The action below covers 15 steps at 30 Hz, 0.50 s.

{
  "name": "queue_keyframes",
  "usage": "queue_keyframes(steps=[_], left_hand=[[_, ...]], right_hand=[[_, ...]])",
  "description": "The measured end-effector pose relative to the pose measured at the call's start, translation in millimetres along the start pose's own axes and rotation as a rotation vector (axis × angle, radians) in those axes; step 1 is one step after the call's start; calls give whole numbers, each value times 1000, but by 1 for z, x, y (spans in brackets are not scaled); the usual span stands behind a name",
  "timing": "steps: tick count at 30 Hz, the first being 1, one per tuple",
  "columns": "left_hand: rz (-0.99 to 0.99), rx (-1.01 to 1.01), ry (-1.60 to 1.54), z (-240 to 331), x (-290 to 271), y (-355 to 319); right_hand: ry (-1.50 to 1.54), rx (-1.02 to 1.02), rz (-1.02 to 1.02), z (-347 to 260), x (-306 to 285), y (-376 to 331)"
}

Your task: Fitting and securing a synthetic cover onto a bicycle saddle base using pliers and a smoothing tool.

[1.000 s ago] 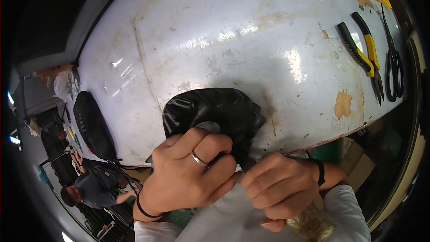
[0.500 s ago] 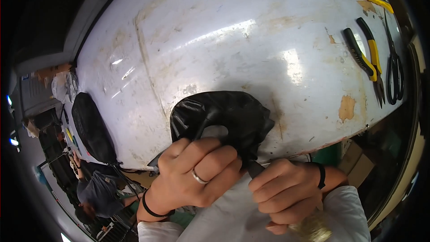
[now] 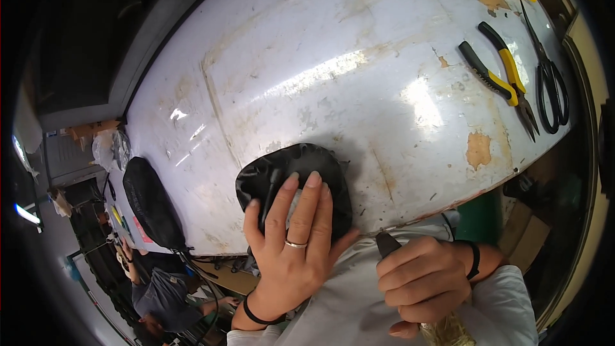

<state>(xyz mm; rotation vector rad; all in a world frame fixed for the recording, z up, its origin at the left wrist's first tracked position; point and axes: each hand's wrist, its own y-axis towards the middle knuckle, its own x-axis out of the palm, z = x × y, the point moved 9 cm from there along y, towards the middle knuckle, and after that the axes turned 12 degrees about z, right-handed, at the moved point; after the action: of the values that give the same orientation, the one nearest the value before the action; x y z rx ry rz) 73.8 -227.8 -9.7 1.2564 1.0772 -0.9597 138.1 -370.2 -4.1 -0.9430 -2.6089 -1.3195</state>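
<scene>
Pressure now comes from the left hand, flattened open on the black rubbery piece at the worn white table's near edge (both hands pinched it before), while the right hand has drawn back, fisted around a dark-handled tool

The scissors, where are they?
In the head view the black scissors lie at the far right of the white table, just right of the yellow-and-black pliers, well away from both hands.
</scene>
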Motion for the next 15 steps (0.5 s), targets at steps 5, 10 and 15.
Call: queue_keyframes(steps=[5, 10, 15], left_hand=[[36, 134, -184, -16, -10, 2], [-34, 59, -405, -32, -22, 8], [-53, -132, -508, -40, -20, 8]], right_hand=[[-22, -3, -9, -2, -4, -1], [-45, 6, -12, -1, -6, -2], [-85, -34, 17, 1, -8, -3]])
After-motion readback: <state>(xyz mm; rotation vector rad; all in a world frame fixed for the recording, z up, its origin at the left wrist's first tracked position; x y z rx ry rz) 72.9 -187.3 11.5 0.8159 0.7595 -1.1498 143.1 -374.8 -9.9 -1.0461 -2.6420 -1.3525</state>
